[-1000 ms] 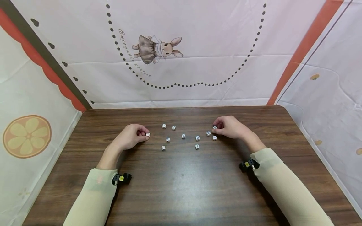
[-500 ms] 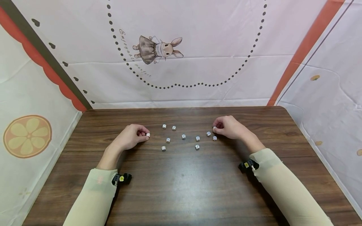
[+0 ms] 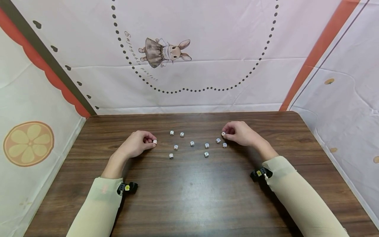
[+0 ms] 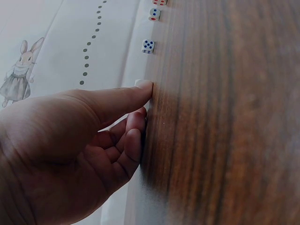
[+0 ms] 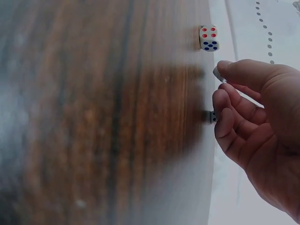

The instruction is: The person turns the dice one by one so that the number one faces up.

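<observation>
Between thumb and fingers my left hand [image 3: 136, 144] pinches a white die [image 3: 155, 142] at the left of the scattered dice, down at the tabletop. In the left wrist view the thumb covers most of it. My right hand [image 3: 240, 133] pinches another die [image 3: 223, 134] at the right end; a single dark spot shows on its upper face. The right wrist view has this die [image 5: 218, 74] tilted at the thumb tip, slightly off the wood. Close by lie a die [image 3: 218, 140] and a second die [image 3: 224, 145], just below the right fingers.
Several more dice lie spread between the hands, among them a die [image 3: 192, 144] in the middle and a die [image 3: 171, 156] nearer the front. The brown wooden table [image 3: 189, 204] meets a printed cloth [image 3: 222, 75] at its back edge.
The die in my right hand has been turned in the fingers, so a different face shows, and it sits slightly further left. The left hand and the loose dice stay put.
</observation>
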The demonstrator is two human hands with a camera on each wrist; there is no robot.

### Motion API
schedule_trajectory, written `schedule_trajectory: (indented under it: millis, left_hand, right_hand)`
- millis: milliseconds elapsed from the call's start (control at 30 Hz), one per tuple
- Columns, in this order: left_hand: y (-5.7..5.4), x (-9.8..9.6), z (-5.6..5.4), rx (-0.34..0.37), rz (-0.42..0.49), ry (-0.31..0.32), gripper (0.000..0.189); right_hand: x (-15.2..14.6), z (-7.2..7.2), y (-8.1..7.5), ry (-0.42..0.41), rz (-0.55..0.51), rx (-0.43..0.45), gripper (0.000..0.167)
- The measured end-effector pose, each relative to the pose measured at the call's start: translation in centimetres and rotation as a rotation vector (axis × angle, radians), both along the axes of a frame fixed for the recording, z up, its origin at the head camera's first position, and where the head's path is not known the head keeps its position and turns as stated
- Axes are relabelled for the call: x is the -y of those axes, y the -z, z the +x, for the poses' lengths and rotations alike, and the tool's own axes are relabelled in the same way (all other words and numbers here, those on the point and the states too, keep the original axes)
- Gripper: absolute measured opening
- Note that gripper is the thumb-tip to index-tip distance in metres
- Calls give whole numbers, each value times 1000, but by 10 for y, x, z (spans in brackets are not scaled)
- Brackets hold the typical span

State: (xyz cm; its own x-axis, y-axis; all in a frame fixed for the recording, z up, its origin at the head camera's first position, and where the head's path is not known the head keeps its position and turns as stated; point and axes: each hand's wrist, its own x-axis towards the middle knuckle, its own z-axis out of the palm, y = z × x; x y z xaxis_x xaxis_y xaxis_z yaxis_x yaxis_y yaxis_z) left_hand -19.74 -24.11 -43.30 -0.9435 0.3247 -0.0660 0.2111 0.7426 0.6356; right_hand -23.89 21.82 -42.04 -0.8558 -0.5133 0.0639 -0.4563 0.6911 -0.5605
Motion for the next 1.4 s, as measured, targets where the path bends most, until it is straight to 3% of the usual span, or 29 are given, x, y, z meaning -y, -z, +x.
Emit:
schedule_trajectory:
  millis: [933,1400]
  left_hand:
    - [1,1,-1,16,2,-4,8]
    - [-1,0,-2,23,-2,-7,8]
  right_hand:
    - [-6,-2,2,25,13,14,9]
    - [-13,9,-3,30,-7,28,19]
